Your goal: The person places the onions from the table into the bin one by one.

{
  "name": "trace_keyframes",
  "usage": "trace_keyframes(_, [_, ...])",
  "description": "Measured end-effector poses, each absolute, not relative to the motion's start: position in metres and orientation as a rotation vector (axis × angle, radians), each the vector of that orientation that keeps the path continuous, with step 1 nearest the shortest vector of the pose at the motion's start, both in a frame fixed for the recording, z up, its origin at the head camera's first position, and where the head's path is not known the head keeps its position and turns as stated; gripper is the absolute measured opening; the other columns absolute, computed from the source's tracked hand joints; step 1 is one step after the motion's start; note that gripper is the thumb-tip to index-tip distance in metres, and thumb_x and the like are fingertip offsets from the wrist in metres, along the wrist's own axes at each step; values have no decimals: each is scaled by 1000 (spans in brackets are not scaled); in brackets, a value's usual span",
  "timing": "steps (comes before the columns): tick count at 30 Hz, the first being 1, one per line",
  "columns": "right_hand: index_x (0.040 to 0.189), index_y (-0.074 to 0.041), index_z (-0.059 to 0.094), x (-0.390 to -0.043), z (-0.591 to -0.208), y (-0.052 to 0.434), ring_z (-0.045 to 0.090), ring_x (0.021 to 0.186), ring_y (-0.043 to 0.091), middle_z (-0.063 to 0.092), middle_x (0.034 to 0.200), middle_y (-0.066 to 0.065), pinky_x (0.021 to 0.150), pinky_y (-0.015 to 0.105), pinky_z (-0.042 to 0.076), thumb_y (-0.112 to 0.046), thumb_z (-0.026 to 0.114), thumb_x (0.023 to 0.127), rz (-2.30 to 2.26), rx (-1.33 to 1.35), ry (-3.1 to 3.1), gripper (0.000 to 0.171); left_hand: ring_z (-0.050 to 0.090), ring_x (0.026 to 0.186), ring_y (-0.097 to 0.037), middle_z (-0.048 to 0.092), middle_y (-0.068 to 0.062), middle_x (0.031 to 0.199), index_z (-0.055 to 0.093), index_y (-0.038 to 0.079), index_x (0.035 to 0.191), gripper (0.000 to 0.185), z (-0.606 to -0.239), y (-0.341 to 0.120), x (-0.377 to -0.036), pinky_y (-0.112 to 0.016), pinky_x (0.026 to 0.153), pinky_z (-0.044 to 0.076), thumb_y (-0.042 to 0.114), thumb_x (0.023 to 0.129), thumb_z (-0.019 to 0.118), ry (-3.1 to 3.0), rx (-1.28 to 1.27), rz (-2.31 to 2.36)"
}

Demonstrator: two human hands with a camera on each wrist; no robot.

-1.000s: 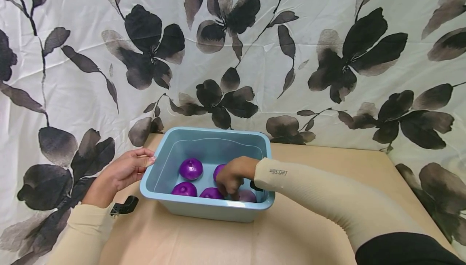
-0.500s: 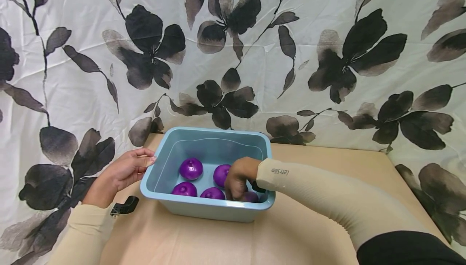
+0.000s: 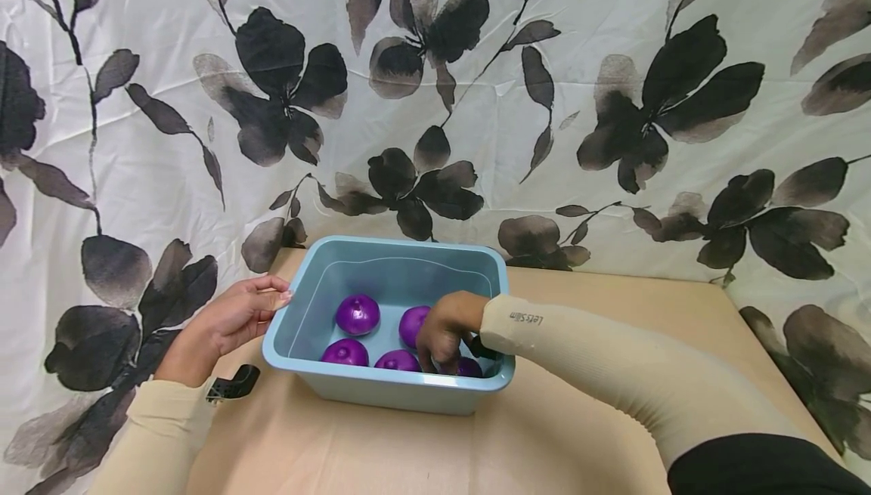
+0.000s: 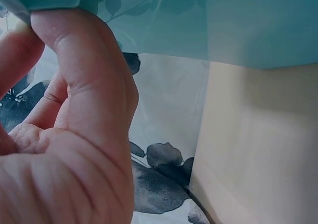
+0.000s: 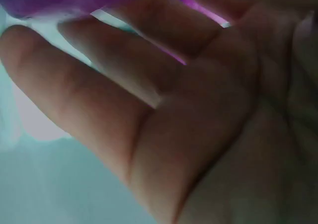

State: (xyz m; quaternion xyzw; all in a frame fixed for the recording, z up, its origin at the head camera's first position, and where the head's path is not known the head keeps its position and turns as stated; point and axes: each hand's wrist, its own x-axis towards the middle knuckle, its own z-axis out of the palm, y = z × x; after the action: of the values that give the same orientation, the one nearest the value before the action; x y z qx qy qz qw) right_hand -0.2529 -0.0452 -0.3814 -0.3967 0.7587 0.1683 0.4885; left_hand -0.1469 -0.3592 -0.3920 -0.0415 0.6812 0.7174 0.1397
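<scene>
A blue plastic tub (image 3: 401, 380) holds several purple onions. My left hand (image 3: 227, 323) pinches the tub's left rim between thumb and fingers; the left wrist view shows the thumb (image 4: 87, 75) pressed to the lip. Inside the tub, my right hand (image 3: 449, 329) reaches down at the front right. One onion (image 3: 469, 367) lies by its fingers, partly hidden by the hand. In the right wrist view the fingers are loosely stretched, with an onion (image 5: 69, 0) at their tips. Other onions (image 3: 357, 315) sit at the back left, front left (image 3: 345, 353), front middle (image 3: 398, 361) and beside the hand (image 3: 412, 326).
The tub stands on a light tan tabletop (image 3: 578, 434). Behind it hangs a white cloth (image 3: 503, 125) printed with dark flowers, reaching down to the table's back edge and its sides.
My right hand has shifted slightly right over the front right corner, bringing an onion there; lately it has edged back left. The left hand keeps its hold on the rim.
</scene>
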Motion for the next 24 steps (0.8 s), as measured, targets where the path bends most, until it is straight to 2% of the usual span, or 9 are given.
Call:
trace_keyframes(3, [114, -25, 76, -255, -380, -44, 62, 99, 21, 61, 105, -1, 84, 47, 64, -9, 65, 97, 411, -1041, 1929, 25, 72, 80, -8, 73, 5, 90, 69, 21, 98, 19, -392, -359, -148, -26, 75, 63, 6, 104, 58, 1966, -116, 2070])
trace_keyframes(7, [111, -19, 75, -254, -379, -41, 64, 87, 21, 62, 97, 1, 79, 44, 65, -3, 60, 98, 401, -1137, 2035, 25, 73, 80, -8, 73, 4, 91, 69, 20, 98, 19, -392, -358, -149, -26, 75, 63, 6, 104, 58, 1950, -109, 2076])
trace_keyframes(9, [114, -17, 75, -254, -377, -40, 61, 83, 18, 61, 94, 1, 74, 38, 64, -1, 60, 96, 416, -1198, 2080, 28, 73, 80, -7, 73, 4, 91, 69, 20, 98, 19, -392, -358, -150, -26, 76, 63, 6, 104, 58, 1948, -108, 2075])
trace_keyframes(12, [123, -17, 74, -252, -372, -38, 58, 85, 16, 64, 98, 1, 71, 30, 57, -3, 62, 95, 430, -1270, 2154, 34, 73, 81, -7, 73, 5, 91, 69, 20, 98, 18, -391, -359, -151, -26, 76, 63, 7, 104, 58, 1955, -106, 2061])
trace_keyframes(15, [132, -19, 71, -248, -360, -35, 59, 95, 17, 71, 113, 2, 80, 32, 56, -7, 66, 95, 383, -1282, 2217, 39, 72, 81, -7, 73, 5, 91, 68, 20, 99, 17, -391, -360, -153, -27, 76, 63, 8, 104, 58, 2008, -105, 2016])
trace_keyframes(17, [136, -19, 69, -245, -350, -31, 63, 105, 17, 73, 126, 3, 93, 35, 56, -12, 68, 96, 309, -1288, 2261, 41, 72, 82, -8, 73, 6, 91, 68, 19, 101, 13, -390, -361, -153, -27, 77, 63, 10, 104, 60, 2091, -120, 1949])
trace_keyframes(19, [141, -19, 65, -244, -340, -27, 65, 118, 20, 70, 137, 4, 104, 40, 55, -19, 70, 98, 226, -1312, 2304, 44, 72, 82, -8, 72, 7, 90, 68, 13, 106, 7, -387, -362, -152, -27, 77, 63, 12, 103, 62, 2210, -143, 1851])
trace_keyframes(22, [151, -18, 55, -246, -325, -16, 57, 140, 24, 60, 152, 5, 119, 46, 45, -28, 70, 100, 107, -1336, 2367, 54, 70, 86, -7, 73, 4, 95, 65, -1, 122, 26, -378, -361, -149, -28, 80, 63, 15, 102, 65, 2407, -160, 1648])
trace_keyframes(24, [156, -16, 47, -248, -316, -7, 47, 150, 27, 52, 160, 5, 125, 47, 37, -34, 68, 101, 43, -1347, 2408, 61, 71, 93, -11, 74, -6, 106, 56, -9, 135, 43, -367, -358, -148, -34, 86, 63, 18, 103, 65, 2534, -158, 1488])
